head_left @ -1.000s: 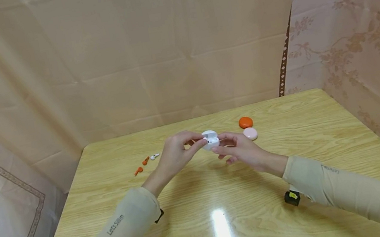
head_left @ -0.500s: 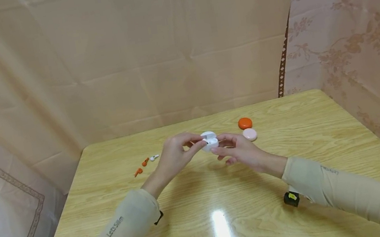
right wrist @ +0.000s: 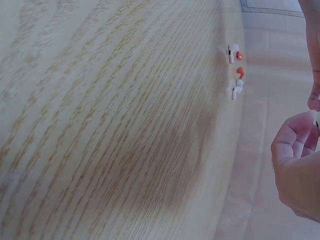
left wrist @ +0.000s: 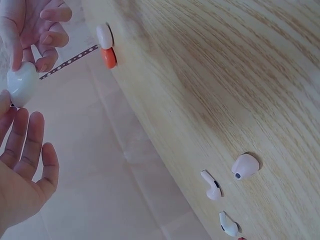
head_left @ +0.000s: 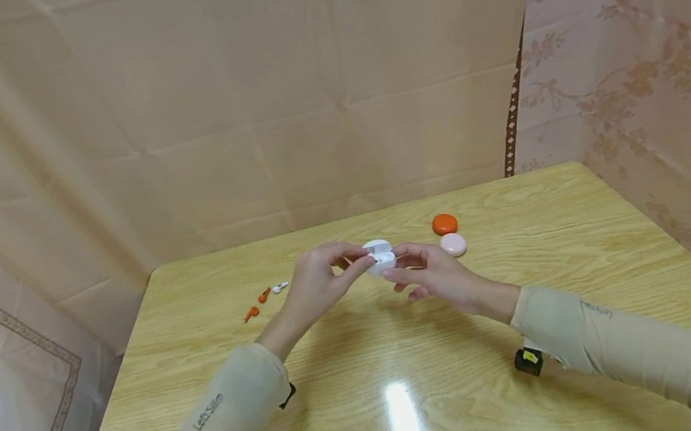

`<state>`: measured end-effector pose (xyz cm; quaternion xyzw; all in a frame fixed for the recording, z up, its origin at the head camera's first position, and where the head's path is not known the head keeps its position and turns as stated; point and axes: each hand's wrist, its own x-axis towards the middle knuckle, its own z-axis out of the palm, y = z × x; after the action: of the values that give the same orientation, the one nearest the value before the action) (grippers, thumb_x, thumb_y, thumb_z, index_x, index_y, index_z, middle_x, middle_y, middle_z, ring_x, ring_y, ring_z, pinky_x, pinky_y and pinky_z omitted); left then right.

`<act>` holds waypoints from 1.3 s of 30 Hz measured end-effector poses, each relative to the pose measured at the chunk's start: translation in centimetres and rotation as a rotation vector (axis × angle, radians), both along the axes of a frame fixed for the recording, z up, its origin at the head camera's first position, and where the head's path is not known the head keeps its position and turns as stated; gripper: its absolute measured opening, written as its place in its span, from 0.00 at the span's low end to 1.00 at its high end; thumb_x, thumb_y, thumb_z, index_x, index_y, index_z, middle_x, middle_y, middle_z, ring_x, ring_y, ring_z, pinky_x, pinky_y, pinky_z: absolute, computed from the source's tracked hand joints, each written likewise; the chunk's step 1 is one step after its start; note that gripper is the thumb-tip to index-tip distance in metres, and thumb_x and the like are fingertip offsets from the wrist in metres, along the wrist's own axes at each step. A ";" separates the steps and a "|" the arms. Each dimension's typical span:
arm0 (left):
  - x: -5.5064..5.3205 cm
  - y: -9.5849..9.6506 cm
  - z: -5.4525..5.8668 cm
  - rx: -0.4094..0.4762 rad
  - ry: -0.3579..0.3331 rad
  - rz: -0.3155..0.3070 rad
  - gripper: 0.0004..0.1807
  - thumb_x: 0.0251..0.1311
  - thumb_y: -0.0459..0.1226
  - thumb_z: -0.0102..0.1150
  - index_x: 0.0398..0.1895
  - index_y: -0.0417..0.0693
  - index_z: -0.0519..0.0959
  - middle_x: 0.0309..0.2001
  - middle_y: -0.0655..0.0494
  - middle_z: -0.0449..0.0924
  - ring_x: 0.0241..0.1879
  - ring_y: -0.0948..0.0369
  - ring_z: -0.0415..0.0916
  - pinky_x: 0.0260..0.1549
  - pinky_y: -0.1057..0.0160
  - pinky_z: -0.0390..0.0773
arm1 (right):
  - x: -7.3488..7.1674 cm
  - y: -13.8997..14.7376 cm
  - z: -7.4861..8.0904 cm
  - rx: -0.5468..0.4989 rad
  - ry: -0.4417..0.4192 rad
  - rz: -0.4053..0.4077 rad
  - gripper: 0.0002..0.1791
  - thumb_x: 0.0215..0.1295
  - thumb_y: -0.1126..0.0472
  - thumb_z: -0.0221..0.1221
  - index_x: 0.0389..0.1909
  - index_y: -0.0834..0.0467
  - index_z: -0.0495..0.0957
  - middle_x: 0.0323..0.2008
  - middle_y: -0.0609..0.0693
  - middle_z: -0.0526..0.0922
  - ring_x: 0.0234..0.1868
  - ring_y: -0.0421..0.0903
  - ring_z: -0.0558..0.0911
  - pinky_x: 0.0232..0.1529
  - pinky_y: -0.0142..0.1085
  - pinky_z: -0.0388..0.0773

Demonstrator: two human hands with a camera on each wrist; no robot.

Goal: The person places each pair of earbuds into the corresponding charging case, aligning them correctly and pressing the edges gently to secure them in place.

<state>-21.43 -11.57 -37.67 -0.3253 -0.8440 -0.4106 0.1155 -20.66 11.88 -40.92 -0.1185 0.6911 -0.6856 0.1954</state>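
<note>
In the head view my right hand (head_left: 440,272) grips a white earbud case (head_left: 386,263) by its right side, with the lid flipped up. The case is held above the table. At its left edge my left hand (head_left: 321,277) pinches a white earbud (head_left: 374,259) between thumb and fingers, mostly covered by them; a dark spot shows at the fingertips. The left wrist view gives the rounded outside of the case between both hands. Most of the case lies out of frame in the right wrist view.
Orange (head_left: 444,224) and pale pink (head_left: 453,245) cases lie on the wooden table (head_left: 561,233) behind my right hand. To the left are two orange earbuds (head_left: 264,295) and a white one. Pale pink earbuds (left wrist: 245,166) lie nearby. Curtains hang behind.
Both hands keep their hold on the case and the earbud, almost still. The dark spot by the left fingertips has shifted slightly left and down. The things on the table lie unmoved.
</note>
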 end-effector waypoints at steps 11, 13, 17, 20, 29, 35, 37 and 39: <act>0.0 -0.3 -0.1 -0.042 0.103 -0.014 0.08 0.66 0.40 0.68 0.42 0.46 0.87 0.42 0.57 0.85 0.40 0.62 0.83 0.28 0.65 0.79 | -0.1 0.0 -0.1 0.001 -0.019 0.005 0.26 0.68 0.52 0.67 0.61 0.60 0.74 0.51 0.56 0.82 0.49 0.62 0.80 0.42 0.42 0.83; -0.1 -0.4 -0.2 -0.063 0.141 -0.029 0.08 0.67 0.40 0.67 0.42 0.46 0.86 0.43 0.57 0.85 0.41 0.61 0.83 0.32 0.65 0.79 | -0.1 0.1 -0.1 -0.005 -0.020 0.007 0.26 0.67 0.53 0.68 0.61 0.60 0.74 0.51 0.56 0.82 0.48 0.60 0.80 0.42 0.43 0.83; -0.1 -0.6 -0.4 -0.073 0.204 -0.076 0.08 0.68 0.39 0.66 0.44 0.46 0.86 0.44 0.56 0.84 0.42 0.61 0.83 0.39 0.64 0.81 | 0.0 0.2 0.0 -0.017 -0.019 0.011 0.26 0.68 0.54 0.67 0.61 0.61 0.74 0.50 0.55 0.82 0.45 0.54 0.81 0.42 0.42 0.83; -0.1 -0.7 -0.6 -0.055 0.237 -0.107 0.08 0.67 0.38 0.66 0.45 0.45 0.85 0.43 0.55 0.83 0.41 0.60 0.83 0.40 0.64 0.81 | 0.0 0.3 0.0 -0.023 -0.021 0.014 0.26 0.68 0.54 0.67 0.61 0.61 0.74 0.51 0.55 0.82 0.44 0.53 0.81 0.41 0.42 0.83; 0.0 -1.6 -0.9 -0.043 0.274 -0.129 0.10 0.62 0.33 0.70 0.47 0.43 0.84 0.44 0.51 0.84 0.40 0.57 0.83 0.37 0.64 0.82 | 0.1 0.2 0.2 -0.043 -0.023 0.016 0.23 0.69 0.55 0.66 0.60 0.61 0.75 0.50 0.53 0.83 0.45 0.53 0.81 0.40 0.40 0.83; -0.1 -3.3 -0.8 -0.105 0.277 -0.082 0.11 0.63 0.34 0.70 0.48 0.46 0.84 0.46 0.54 0.84 0.40 0.55 0.84 0.29 0.66 0.80 | 0.2 0.3 0.4 -0.050 -0.023 0.007 0.25 0.69 0.56 0.66 0.62 0.61 0.74 0.50 0.53 0.83 0.45 0.54 0.81 0.39 0.38 0.83; -0.3 -4.1 -0.7 -0.151 0.268 -0.067 0.11 0.63 0.35 0.69 0.48 0.46 0.84 0.45 0.54 0.84 0.40 0.56 0.83 0.29 0.66 0.80 | 0.2 0.3 0.4 -0.047 -0.027 0.002 0.25 0.70 0.57 0.65 0.62 0.61 0.73 0.50 0.53 0.83 0.46 0.56 0.81 0.39 0.38 0.83; -0.4 -5.2 -0.7 -0.207 0.254 -0.049 0.11 0.64 0.35 0.68 0.49 0.46 0.84 0.46 0.54 0.84 0.40 0.56 0.82 0.30 0.64 0.80 | 0.2 0.4 0.5 -0.043 -0.028 0.001 0.25 0.70 0.57 0.65 0.63 0.62 0.73 0.50 0.53 0.83 0.47 0.56 0.81 0.40 0.39 0.83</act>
<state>-21.87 -16.72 -38.37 -0.4050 -0.8523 -0.2797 0.1770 -20.43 12.26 -40.46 -0.1133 0.6734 -0.7019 0.2026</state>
